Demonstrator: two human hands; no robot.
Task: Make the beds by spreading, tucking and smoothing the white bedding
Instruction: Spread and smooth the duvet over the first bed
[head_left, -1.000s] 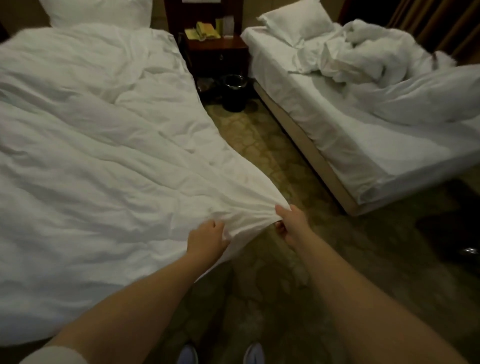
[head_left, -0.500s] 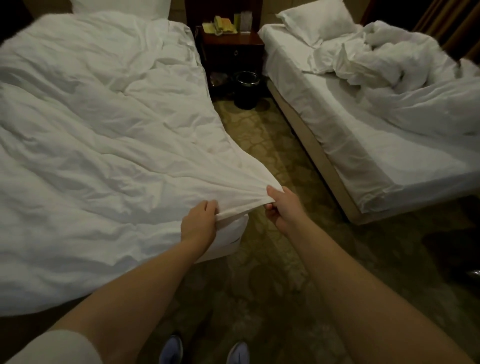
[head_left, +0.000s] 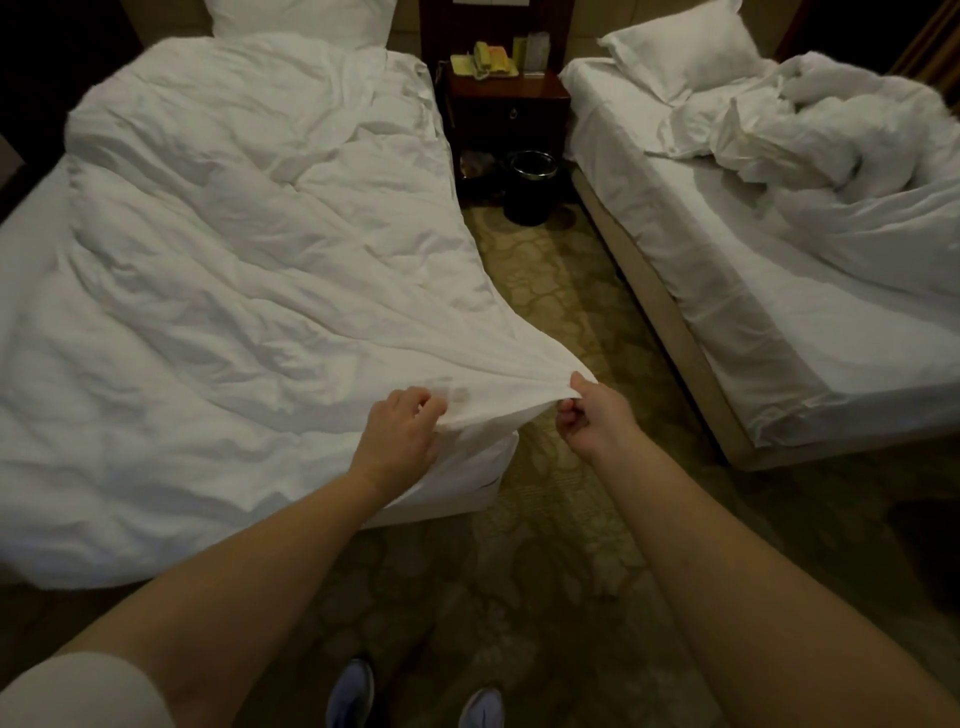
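A wrinkled white duvet (head_left: 249, 270) covers the left bed, with a pillow (head_left: 298, 21) at its head. My right hand (head_left: 592, 415) pinches the duvet's near right corner and holds it out past the mattress corner (head_left: 478, 467). My left hand (head_left: 400, 436) grips the duvet's foot edge just left of that corner. The right bed (head_left: 779, 322) shows a bare fitted sheet, with a crumpled white duvet (head_left: 841, 156) heaped at its far side and a pillow (head_left: 680, 47) at the head.
A dark wooden nightstand (head_left: 506, 98) with a yellow-green phone (head_left: 485, 60) stands between the beds. A black waste bin (head_left: 532, 184) sits on the patterned carpet (head_left: 571, 322) in the aisle. My shoes (head_left: 353, 696) are at the bottom edge.
Both hands have kept their hold on the duvet corner and drawn it toward the foot of the bed. The view has tilted up, showing more of both beds.
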